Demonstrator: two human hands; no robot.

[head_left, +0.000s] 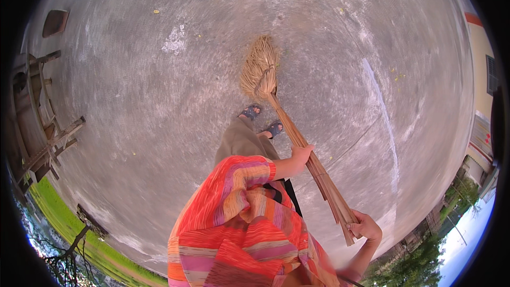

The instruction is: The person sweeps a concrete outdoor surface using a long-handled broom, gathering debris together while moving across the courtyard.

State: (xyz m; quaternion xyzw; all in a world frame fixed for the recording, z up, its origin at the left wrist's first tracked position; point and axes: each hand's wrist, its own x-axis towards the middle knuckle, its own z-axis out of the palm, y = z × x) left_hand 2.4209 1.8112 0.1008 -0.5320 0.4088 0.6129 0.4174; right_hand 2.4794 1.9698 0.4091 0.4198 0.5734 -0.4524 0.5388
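A long straw broom [260, 69] slants across the view, its spread bristle head against the concrete just ahead of my feet. Its handle is a bundle of flat brown stalks running back toward my right side. My left hand [302, 155] is wrapped round the middle of this handle. Near the handle's upper end, my right hand [366, 227] is closed on the stalks, with the fingers bent over them. Both forearms come out of red, orange and purple striped sleeves.
My sandalled feet [251, 111] stand close behind the bristles. Wooden frames [45, 122] lie at the left edge, near a brown slab [55, 23]. Small yellow bits [396, 74] dot the concrete ground [159, 90]. A pale building [482, 58] rises at the far right.
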